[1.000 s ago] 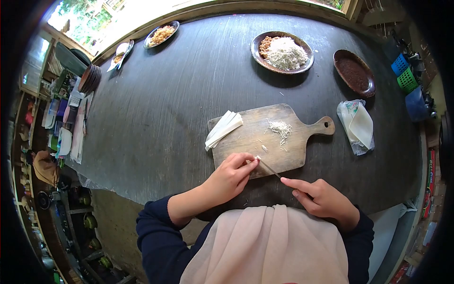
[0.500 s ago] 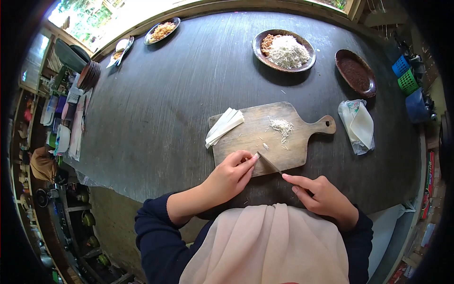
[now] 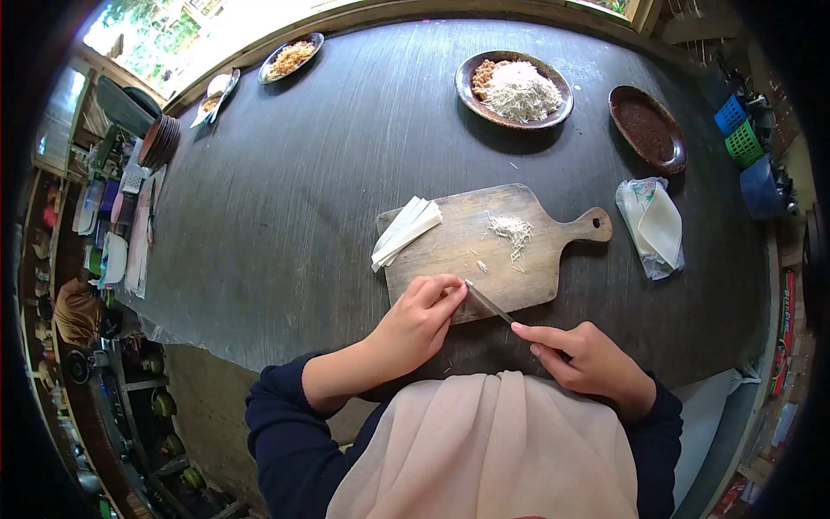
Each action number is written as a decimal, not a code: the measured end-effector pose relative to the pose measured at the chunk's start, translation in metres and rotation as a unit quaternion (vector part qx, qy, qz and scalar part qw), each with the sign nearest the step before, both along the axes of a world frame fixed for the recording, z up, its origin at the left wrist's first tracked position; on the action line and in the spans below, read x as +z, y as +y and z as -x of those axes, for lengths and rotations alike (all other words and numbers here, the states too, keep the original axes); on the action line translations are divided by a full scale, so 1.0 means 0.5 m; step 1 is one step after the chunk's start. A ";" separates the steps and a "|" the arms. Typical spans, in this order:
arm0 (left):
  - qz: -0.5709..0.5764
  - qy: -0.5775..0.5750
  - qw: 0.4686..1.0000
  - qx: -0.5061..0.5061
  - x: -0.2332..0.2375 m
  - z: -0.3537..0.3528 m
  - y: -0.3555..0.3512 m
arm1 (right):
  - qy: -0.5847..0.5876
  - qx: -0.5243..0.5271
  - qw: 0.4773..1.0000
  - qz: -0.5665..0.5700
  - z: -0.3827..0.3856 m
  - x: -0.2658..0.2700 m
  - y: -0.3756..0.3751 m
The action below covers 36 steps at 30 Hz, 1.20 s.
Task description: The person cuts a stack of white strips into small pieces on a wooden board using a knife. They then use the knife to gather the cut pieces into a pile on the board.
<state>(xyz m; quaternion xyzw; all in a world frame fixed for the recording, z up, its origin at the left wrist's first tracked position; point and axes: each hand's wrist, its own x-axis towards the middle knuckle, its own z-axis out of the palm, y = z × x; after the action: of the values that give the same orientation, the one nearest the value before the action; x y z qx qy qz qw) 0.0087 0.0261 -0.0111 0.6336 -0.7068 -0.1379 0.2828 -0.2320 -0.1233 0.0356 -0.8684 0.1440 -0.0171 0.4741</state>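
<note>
My left hand (image 3: 418, 318) is closed at the near edge of the wooden cutting board (image 3: 471, 208). Its fingertips pinch a white strip, mostly hidden by the fingers. The knife (image 3: 490, 303) lies slantwise with its tip close to those fingertips; my right hand (image 3: 586, 356) grips its handle, index finger stretched along the top. On the board's left corner rests a fanned stack of flat white strips (image 3: 408, 232). Fine white shreds (image 3: 510, 228) are gathered near the board's right side, and a few loose bits (image 3: 482, 265) lie just beyond the blade.
A round plate (image 3: 468, 97) with white shreds and brown pieces stands at the back. To the right are an oval brown dish (image 3: 645, 130) and a folded white sheet in plastic (image 3: 650, 227). Small plates (image 3: 290, 60) sit at the far left, near stacked brown plates (image 3: 159, 141).
The knife's blade has come in closer to my left fingertips and turned slightly. Both hands stay in nearly the same place; the whole view has shifted a little.
</note>
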 end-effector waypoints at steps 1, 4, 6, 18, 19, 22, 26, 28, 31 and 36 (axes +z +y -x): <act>0.000 0.000 1.000 0.000 0.001 0.000 0.000 | 0.000 -0.001 1.000 0.002 0.000 -0.001 0.000; -0.012 0.004 1.000 0.003 0.004 0.002 0.000 | 0.005 0.001 1.000 0.002 0.000 -0.003 0.000; -0.008 0.011 1.000 0.009 0.005 0.002 0.000 | 0.004 0.004 1.000 0.008 0.001 -0.004 -0.002; -0.003 0.009 1.000 0.002 0.001 0.001 -0.001 | 0.027 -0.004 0.999 0.037 -0.005 -0.006 0.006; -0.003 0.009 1.000 -0.001 0.002 0.001 -0.002 | 0.029 -0.001 0.999 0.046 -0.004 -0.007 0.006; -0.014 -0.018 1.000 0.005 0.007 0.000 -0.001 | 0.039 0.014 0.998 0.043 0.002 -0.009 -0.006; -0.013 0.009 1.000 0.009 0.005 0.001 0.001 | 0.027 0.021 0.999 0.010 0.012 -0.002 -0.015; -0.014 0.008 1.000 0.007 0.003 0.002 -0.001 | 0.014 0.018 1.000 0.012 0.014 -0.007 -0.012; -0.019 0.001 1.000 0.009 0.005 -0.001 0.000 | 0.010 0.001 1.000 -0.021 0.004 -0.006 -0.011; -0.015 -0.018 1.000 -0.012 0.007 -0.004 0.000 | -0.012 0.001 1.000 -0.018 0.000 -0.014 -0.006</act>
<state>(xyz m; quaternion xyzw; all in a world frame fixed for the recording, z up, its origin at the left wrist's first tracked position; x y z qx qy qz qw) 0.0109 0.0261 -0.0077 0.6319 -0.7169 -0.1403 0.2591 -0.2318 -0.1261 0.0284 -0.8596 0.1375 -0.0243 0.4915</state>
